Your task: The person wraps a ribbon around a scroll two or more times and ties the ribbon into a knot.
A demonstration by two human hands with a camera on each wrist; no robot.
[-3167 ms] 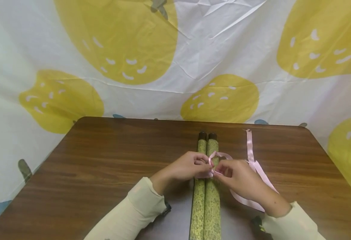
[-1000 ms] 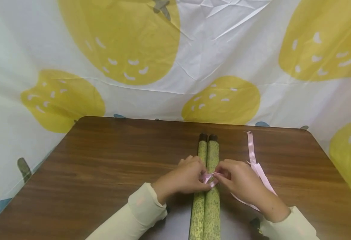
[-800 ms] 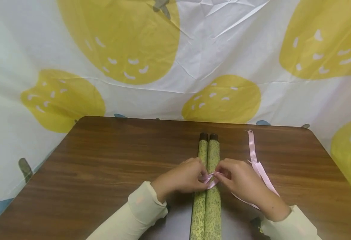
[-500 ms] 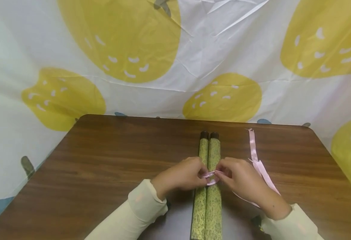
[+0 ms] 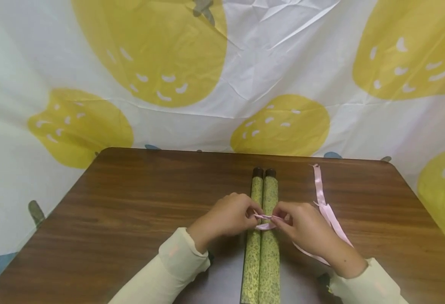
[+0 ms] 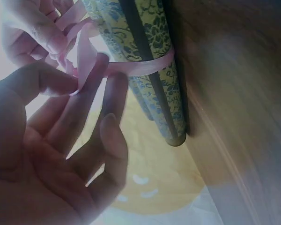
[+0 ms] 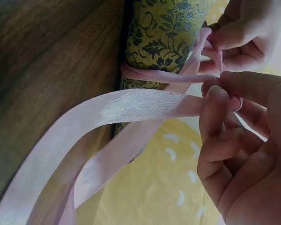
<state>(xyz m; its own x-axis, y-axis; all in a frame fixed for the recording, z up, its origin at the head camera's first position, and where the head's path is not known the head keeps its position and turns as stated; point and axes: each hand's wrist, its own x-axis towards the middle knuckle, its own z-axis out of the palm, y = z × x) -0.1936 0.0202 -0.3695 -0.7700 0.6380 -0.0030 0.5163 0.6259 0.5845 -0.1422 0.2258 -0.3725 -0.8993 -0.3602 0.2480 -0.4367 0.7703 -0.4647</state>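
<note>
Low in the frame, the left hand [image 5: 226, 216] and right hand [image 5: 305, 223] pinch ribbon [image 5: 265, 226] in their fingers [image 7: 214, 115], seemingly tying two rolls [image 5: 269, 261]; a snug pull seems needed.

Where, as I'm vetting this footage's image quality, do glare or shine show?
Head: a pale sheen on the table near the bottom edge; left wrist: hazy, with white glare behind the left hand; right wrist: bright shine on the pink ribbon.

Indoor workspace, fruit-print cloth backdrop [image 5: 230, 80], wood-grain table [image 5: 169, 190]
</note>
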